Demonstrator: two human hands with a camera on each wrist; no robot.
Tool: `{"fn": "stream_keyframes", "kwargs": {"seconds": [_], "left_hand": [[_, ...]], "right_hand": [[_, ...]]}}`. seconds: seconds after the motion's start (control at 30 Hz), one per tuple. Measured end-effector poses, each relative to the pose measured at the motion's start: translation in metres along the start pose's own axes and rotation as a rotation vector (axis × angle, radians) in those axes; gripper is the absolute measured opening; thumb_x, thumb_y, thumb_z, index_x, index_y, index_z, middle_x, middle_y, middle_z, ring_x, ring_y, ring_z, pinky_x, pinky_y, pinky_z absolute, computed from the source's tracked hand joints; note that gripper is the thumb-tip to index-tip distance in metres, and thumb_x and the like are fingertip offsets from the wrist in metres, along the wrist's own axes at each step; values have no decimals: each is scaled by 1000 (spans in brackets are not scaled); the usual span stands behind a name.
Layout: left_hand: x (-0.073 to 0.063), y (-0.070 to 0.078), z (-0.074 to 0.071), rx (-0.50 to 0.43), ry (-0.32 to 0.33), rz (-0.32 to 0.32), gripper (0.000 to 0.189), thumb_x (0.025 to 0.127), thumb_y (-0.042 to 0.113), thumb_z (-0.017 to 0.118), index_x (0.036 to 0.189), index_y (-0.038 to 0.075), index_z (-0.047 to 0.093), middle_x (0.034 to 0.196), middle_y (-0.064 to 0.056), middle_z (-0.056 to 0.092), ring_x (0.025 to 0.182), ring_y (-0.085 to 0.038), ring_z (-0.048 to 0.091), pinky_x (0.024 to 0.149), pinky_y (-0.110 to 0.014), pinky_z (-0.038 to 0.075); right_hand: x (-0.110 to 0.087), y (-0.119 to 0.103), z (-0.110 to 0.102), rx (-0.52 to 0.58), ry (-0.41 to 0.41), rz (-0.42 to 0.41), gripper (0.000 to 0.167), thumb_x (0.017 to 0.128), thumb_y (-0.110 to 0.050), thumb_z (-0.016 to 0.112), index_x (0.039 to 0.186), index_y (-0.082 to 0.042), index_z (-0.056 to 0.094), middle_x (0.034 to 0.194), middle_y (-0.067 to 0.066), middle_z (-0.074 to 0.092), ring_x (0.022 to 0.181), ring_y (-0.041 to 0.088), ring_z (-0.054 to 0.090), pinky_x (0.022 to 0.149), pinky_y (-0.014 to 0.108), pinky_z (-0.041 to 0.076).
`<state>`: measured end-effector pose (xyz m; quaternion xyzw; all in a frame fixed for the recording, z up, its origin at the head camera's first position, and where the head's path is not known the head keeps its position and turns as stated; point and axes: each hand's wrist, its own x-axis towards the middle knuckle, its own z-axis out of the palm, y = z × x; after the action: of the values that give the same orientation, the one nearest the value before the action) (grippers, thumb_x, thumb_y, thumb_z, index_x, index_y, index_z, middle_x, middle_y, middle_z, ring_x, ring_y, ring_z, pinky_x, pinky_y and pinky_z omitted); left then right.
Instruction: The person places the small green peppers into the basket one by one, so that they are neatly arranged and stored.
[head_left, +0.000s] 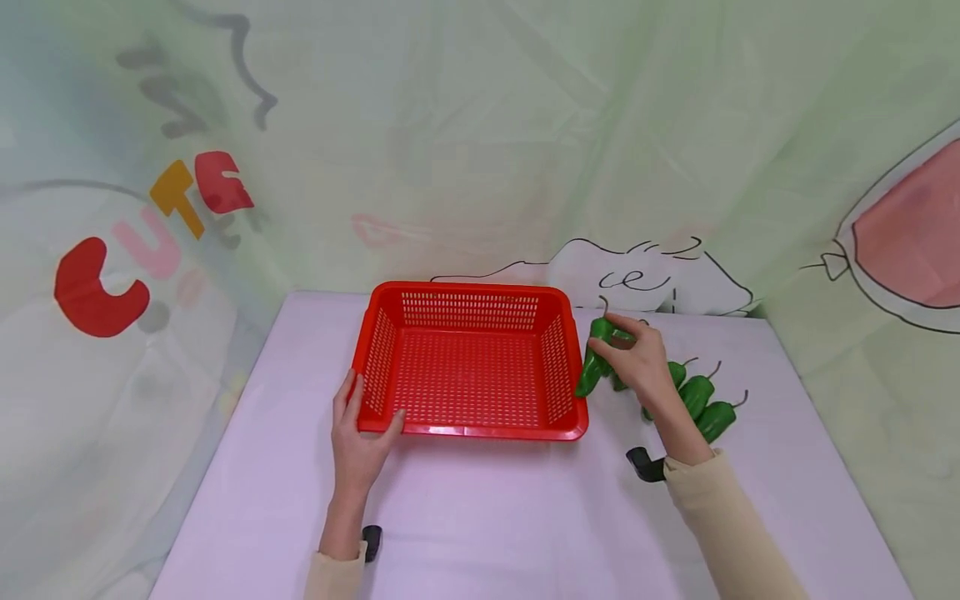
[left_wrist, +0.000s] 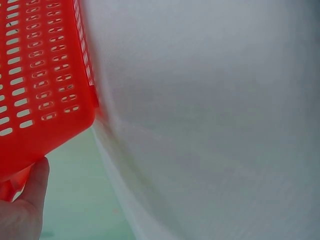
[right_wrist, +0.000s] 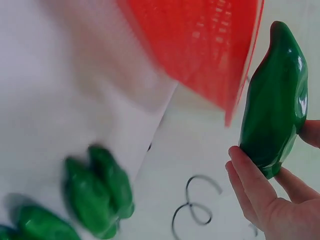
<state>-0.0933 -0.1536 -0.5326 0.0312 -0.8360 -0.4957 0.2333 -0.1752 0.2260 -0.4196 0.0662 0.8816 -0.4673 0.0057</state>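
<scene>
Head: pepper (head_left: 592,360) in R hand (head_left: 639,358), poss. touching basket (head_left: 465,432).

The right hand (right_wrist: 280,212) pinches a glossy green pepper (right_wrist: 276,100) beside a red perforated basket (right_wrist: 195,55), while two loose peppers (right_wrist: 86,202) lie side by side near the edge of the pale surface (right_wrist: 65,95) and other peppers (right_wrist: 44,224) lie farther in.

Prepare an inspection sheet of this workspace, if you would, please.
Surface: plain pale-lilac tabletop.
Job's things: red basket, no peppers inside; one green pepper held up at its right side; other green peppers lying to the right.
Clutter: nothing seen.
Hands: left hand grips the basket's near left corner; right hand pinches the raised pepper.
Cables: nothing seen.
Surroundings: creased pale-green backdrop with printed letters and drawings.
</scene>
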Motion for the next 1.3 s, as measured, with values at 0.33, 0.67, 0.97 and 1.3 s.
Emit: {"fn": "stream_keyframes", "kwargs": {"seconds": [0.33,0.67,0.97,1.3], "left_hand": [[2,1,0,-18,3,-2,86,76,19,83,150,6,41,156,-6,34,139,-26,35,94,-53,50],[5,-1,-1,-31,-7,0,87,76,19,83,150,5,39,156,-7,33,140,-27,34,95,-54,49],[1,-1,-1,-29,-18,-18,88,76,20,84,150,5,39,156,-7,33,140,-26,34,94,-52,50],[3,-3,-1,-15,-15,-8,90,74,20,86,151,7,39,156,-6,33,140,-26,34,93,-50,51]], "right_hand": [[13,-40,39,62,-98,-96,56,93,-14,67,143,1,47,135,25,52,116,40,59,84,48,57],[21,-78,95,42,-232,-166,56,90,-11,71,141,-1,51,127,18,57,108,34,62,77,40,60],[25,-102,145,34,-376,-184,53,90,-8,70,138,4,51,119,20,59,93,29,64,70,32,59],[29,-126,190,4,-457,-188,50,90,-8,71,135,7,53,114,20,59,88,24,63,66,28,59]]}}
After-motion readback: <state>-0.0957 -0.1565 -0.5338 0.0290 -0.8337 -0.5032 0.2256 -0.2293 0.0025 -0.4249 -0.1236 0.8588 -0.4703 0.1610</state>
